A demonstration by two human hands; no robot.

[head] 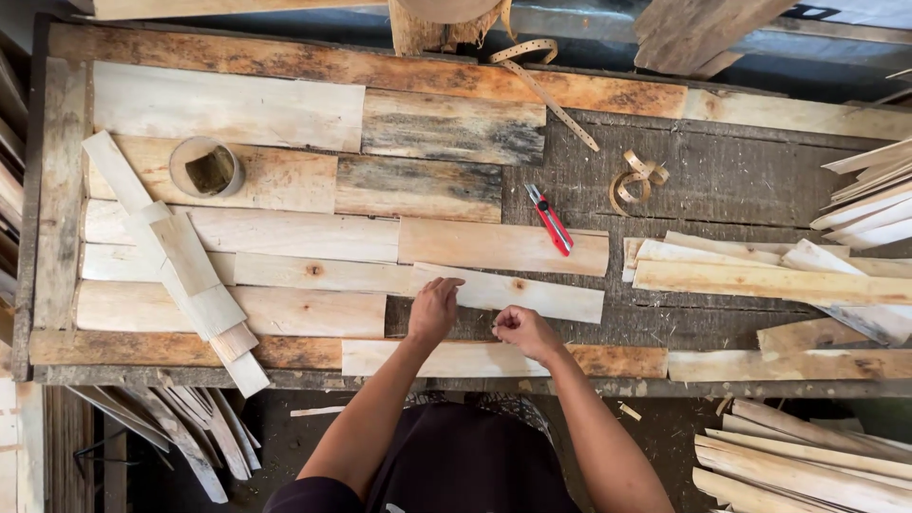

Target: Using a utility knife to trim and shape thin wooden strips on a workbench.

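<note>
Nearest the camera, the person's dark clothing fills the bottom edge, with both bare forearms reaching up to the workbench [608,180], a dark, weathered board surface that runs the width of the view. Below the bench's near edge, on the dim floor, loose wood strips [190,418] lean in a bundle on the left and a stack of pale slats [807,461] lies on the right.

On the bench, the left hand [434,310] rests fingers-down and loosely spread on the near left end of a pale wood slat [518,293], which lies slightly tilted. The right hand [522,330] is curled into a narrow pinch just beside that slat's near edge; what it pinches is too small to tell. Just nearer than the slat, a long plank [456,359] lies along the bench's front edge.

Left of the slat, rows of pale planks [285,237] are laid side by side, and a bundle of short boards [185,266] lies diagonally across them. Right of the slat, more long slats [760,275] are heaped.

Beyond the slat, a red utility knife [550,220] lies on another plank. Farther right of it sits a curl of wood strapping [636,179]. Far left, a round container [206,168] stands on the planks. At the bench's far edge, a perforated strip [541,81] trails from a log stump [442,24], with darker weathered boards [437,128] beside it.
</note>
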